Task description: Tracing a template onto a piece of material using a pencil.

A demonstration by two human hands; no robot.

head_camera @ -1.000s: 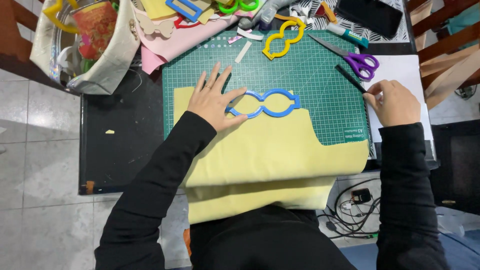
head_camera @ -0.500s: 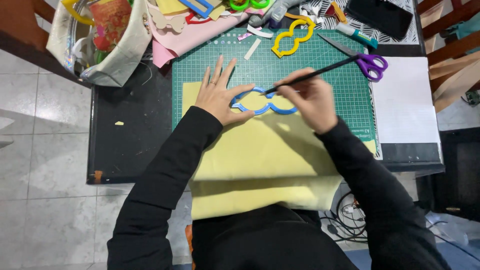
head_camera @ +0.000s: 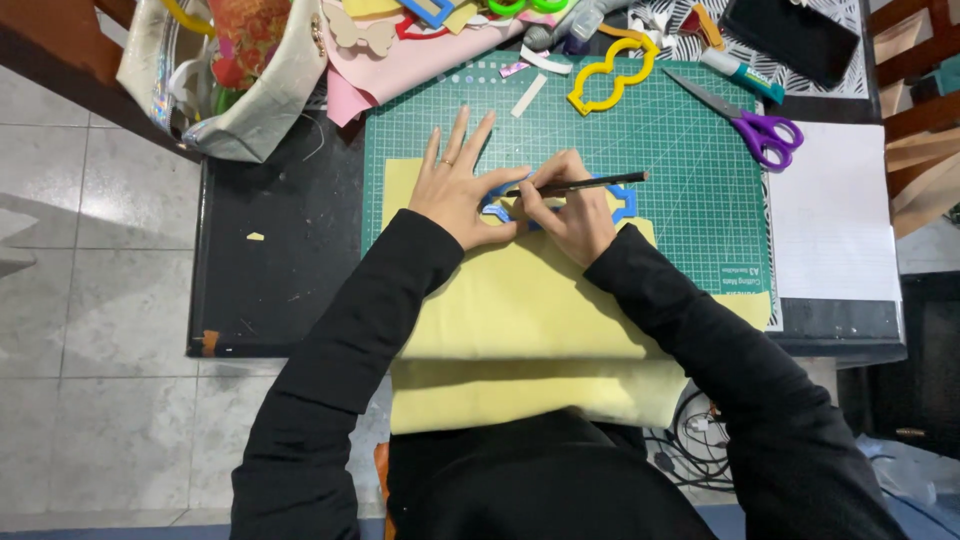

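A pale yellow felt sheet [head_camera: 530, 300] lies over the green cutting mat [head_camera: 680, 150] and hangs off the table's near edge. On it rests a blue mask-shaped template [head_camera: 625, 200], mostly hidden by my hands. My left hand [head_camera: 458, 185] presses flat on the template's left part, fingers spread. My right hand [head_camera: 565, 205] holds a dark pencil [head_camera: 600, 183], its tip down at the template's left inner edge, the shaft pointing right.
Purple-handled scissors [head_camera: 755, 125] and a yellow template [head_camera: 610, 75] lie on the mat's far side. White paper [head_camera: 835, 215] sits right of the mat. A shiny bag [head_camera: 235, 90], pink felt [head_camera: 410, 65] and craft scraps crowd the far left. Cables [head_camera: 690, 440] hang below the table.
My right hand came from the table's right edge with the pencil to the blue template and has lowered its tip beside my left hand. My left hand stays pressed on the template.
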